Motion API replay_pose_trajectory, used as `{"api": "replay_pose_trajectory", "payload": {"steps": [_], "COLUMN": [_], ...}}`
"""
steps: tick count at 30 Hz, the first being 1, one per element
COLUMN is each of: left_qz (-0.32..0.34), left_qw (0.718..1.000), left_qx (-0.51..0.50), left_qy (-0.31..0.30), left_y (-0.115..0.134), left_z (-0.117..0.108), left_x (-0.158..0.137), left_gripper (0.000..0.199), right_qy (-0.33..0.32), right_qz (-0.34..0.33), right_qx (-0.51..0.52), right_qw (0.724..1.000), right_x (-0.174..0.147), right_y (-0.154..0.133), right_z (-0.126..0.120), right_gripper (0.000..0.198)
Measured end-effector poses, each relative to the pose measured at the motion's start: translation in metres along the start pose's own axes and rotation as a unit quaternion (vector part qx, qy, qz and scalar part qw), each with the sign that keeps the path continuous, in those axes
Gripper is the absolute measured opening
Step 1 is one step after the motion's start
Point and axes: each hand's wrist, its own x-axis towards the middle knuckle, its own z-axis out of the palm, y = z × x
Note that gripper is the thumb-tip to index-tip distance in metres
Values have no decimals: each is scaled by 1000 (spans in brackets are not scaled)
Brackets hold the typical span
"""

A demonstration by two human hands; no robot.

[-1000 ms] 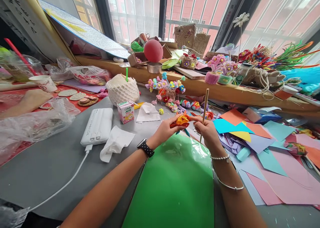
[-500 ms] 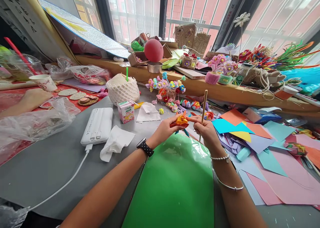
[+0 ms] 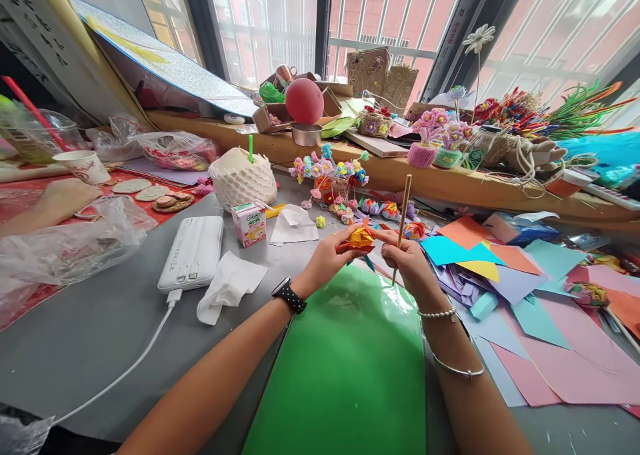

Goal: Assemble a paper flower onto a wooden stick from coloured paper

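Note:
An orange folded-paper flower (image 3: 361, 238) with red and teal parts is gripped in my left hand (image 3: 327, 258), above the far end of a green mat (image 3: 345, 368). My right hand (image 3: 407, 262) is closed around a thin wooden stick (image 3: 405, 208), which stands nearly upright, tilted a little. The index finger of that hand reaches to the flower's right side and seems to touch it. My fingers hide part of the flower's underside.
Coloured paper sheets (image 3: 545, 348) lie to the right. A white power bank (image 3: 193, 252) with a cable, a crumpled tissue (image 3: 233, 285), a small drink carton (image 3: 249, 224) and a netted coconut (image 3: 243, 178) stand left. Another person's hand (image 3: 70, 198) rests at far left.
The whole view has shifted slightly. Both hands keep their grip on the flower and the stick; the stick leans slightly more, and the flower looks slightly turned.

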Motion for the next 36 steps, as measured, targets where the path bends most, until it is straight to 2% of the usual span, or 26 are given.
{"api": "replay_pose_trajectory", "payload": {"steps": [8, 15, 19, 22, 25, 27, 33, 36], "left_qz": [11, -5, -22, -28, -17, -11, -1, -11], "left_qw": [1000, 999, 999, 998, 997, 996, 995, 995], "left_qx": [12, -22, -30, -47, -77, -90, -87, -77], "left_qy": [19, 24, 36, 44, 28, 24, 47, 55], "left_y": [-2, 2, 4, 7, 10, 12, 12, 12], "left_z": [-1, -2, -2, -3, -4, -3, 1, 1], "left_x": [0, 0, 1, 1, 2, 2, -1, -1], "left_gripper": [54, 54, 56, 57, 56, 55, 50, 51], "right_qy": [-25, -13, -16, -30, -38, -29, 37, 24], "right_qz": [22, -23, -25, -20, -18, -28, -109, -95], "right_qx": [26, -59, -90, -41, 27, 35, -118, -111], "right_qw": [999, 998, 996, 998, 999, 999, 986, 989], "right_x": [-1, -1, -1, -2, -3, -3, -1, 0], "right_y": [-1, -4, -3, -3, -4, -4, -1, 3], "right_z": [2, 5, 7, 7, 7, 6, 11, 12], "right_gripper": [49, 51, 51, 51, 53, 54, 47, 48]}}
